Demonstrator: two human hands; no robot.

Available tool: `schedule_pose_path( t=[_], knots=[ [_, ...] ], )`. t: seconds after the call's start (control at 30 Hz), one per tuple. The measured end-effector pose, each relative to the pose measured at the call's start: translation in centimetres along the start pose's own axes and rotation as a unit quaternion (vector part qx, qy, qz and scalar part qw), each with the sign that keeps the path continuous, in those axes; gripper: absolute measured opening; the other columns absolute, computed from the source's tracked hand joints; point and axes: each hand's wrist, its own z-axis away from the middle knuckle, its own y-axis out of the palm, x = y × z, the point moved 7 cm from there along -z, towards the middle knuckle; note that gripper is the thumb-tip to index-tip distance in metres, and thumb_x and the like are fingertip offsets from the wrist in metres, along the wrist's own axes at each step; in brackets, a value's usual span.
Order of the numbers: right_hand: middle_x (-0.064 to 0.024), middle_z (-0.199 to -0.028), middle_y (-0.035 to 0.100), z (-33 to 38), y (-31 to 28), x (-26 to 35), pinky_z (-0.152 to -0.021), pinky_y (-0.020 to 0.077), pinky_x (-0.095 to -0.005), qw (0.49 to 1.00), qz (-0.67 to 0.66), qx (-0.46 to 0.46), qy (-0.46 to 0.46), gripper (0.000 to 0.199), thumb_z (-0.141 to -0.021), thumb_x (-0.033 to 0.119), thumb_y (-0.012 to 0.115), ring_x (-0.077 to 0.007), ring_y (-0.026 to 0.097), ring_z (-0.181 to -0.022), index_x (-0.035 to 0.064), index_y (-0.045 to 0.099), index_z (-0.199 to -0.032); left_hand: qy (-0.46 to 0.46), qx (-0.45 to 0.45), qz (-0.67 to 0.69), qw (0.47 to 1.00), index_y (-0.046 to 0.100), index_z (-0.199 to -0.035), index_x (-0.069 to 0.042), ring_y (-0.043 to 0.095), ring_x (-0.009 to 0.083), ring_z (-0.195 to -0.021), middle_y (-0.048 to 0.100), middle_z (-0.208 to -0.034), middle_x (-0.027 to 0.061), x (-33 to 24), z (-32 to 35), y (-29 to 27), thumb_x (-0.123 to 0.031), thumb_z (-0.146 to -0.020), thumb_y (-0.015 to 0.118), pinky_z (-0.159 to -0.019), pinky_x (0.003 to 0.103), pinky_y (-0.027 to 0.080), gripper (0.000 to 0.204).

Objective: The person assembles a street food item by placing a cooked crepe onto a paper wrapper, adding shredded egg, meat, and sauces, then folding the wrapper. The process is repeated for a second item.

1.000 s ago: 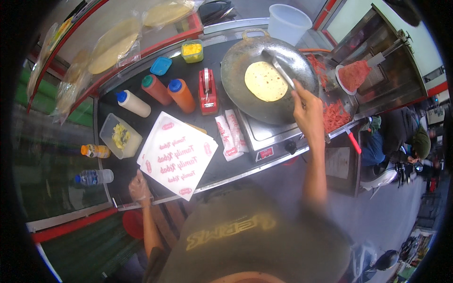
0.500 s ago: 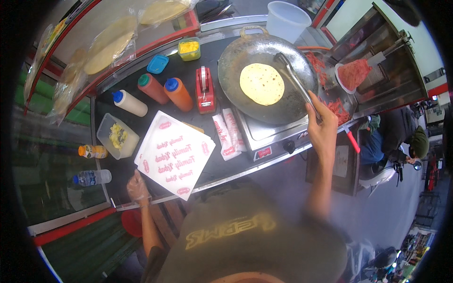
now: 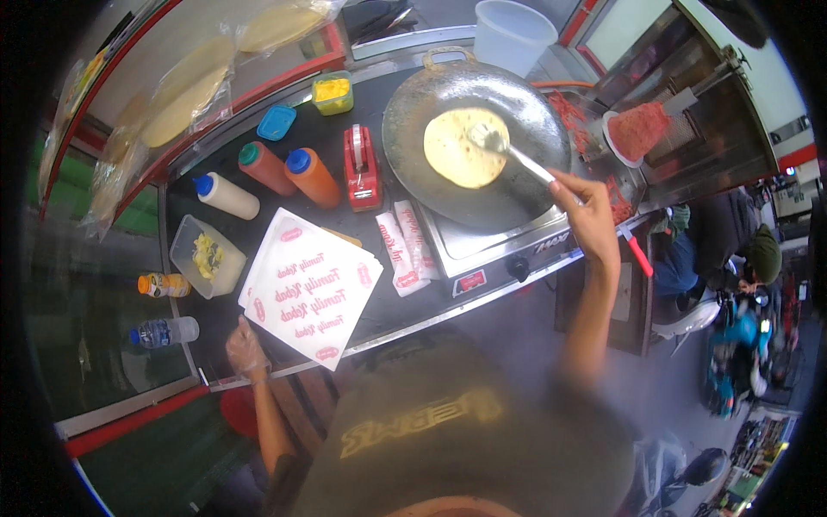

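Note:
My right hand (image 3: 590, 215) is closed round the handle of silver metal tongs (image 3: 527, 164). The rounded tip of the tongs is over the upper right part of a pale round flatbread (image 3: 457, 159), seemingly touching it. The flatbread lies flat in a wide dark metal wok (image 3: 413, 108) on a gas stove (image 3: 457, 250). At the counter's front left, my left hand (image 3: 248, 351) wears a clear plastic glove, its fingers curled together beside the left corner of a stack of white printed paper (image 3: 310, 293). Whatever is inside those fingers is hidden.
Sauce bottles (image 3: 314, 177), a red tape dispenser (image 3: 362, 164), wrapped rolls (image 3: 405, 250) and an open tub (image 3: 215, 267) stand on the counter. Right of the wok, shredded red meat (image 3: 568, 121) lies near a meat cone (image 3: 637, 129). A red-handled tool (image 3: 636, 252) juts over the front edge.
My right hand has brought the tongs' tip left and down from the wok's bare surface onto the flatbread. The left hand stays by the paper. The whole view has shifted slightly.

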Motion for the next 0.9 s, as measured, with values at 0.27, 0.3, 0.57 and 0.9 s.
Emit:
schedule_pose_path(
  t=[0.27, 0.3, 0.57, 0.9],
  knots=[
    [-0.0185, -0.127, 0.085, 2.8, -2.7, 7.4, -0.109, 0.0538, -0.0353, 0.986, 0.052, -0.075, -0.141, 0.041, -0.106, 0.014, 0.079, -0.0169, 0.074, -0.118, -0.0003, 0.077, -0.144, 0.029, -0.012, -0.009, 0.999, 0.069, -0.085, 0.009, 0.06, 0.0526, -0.069, 0.066, -0.08, 0.0326, -1.1, 0.4, -0.8, -0.044, -0.118, 0.058, -0.07, 0.063, 0.043, 0.064],
    [-0.0186, -0.128, 0.085, 2.7, -2.0, 7.1, -0.11, 0.0535, -0.0355, 0.986, 0.067, -0.082, -0.13, 0.041, -0.106, 0.014, 0.079, -0.0176, 0.075, -0.118, -0.0004, 0.077, -0.144, 0.039, -0.024, -0.011, 0.999, 0.069, -0.085, 0.01, 0.06, 0.0527, -0.069, 0.066, -0.08, 0.0327, -0.9, 0.4, -0.6, -0.044, -0.118, 0.058, -0.07, 0.063, 0.043, 0.064],
    [-0.004, -0.088, 0.079, 4.1, -7.2, -0.4, -0.08, 0.0534, -0.032, 0.991, 0.125, -0.039, 0.037, 0.041, -0.11, 0.024, 0.075, -0.0111, 0.066, -0.082, -0.0033, 0.078, -0.14, 0.012, -0.005, 0.003, 1.0, 0.07, -0.086, 0.009, 0.06, 0.0512, -0.068, 0.066, -0.08, 0.0321, 0.2, 0.1, 0.0, -0.046, -0.117, 0.059, -0.07, 0.062, 0.044, 0.064],
    [-0.0017, -0.09, 0.074, 0.9, -0.3, 1.5, -0.078, 0.0502, -0.03, 0.999, 0.017, -0.037, -0.023, 0.037, -0.109, 0.017, 0.076, -0.0086, 0.063, -0.086, -0.0041, 0.079, -0.139, -0.005, 0.006, 0.005, 1.0, 0.07, -0.088, 0.009, 0.061, 0.0494, -0.07, 0.067, -0.082, 0.032, 0.1, 0.0, -0.1, -0.045, -0.116, 0.061, -0.071, 0.061, 0.044, 0.062]
  ],
)
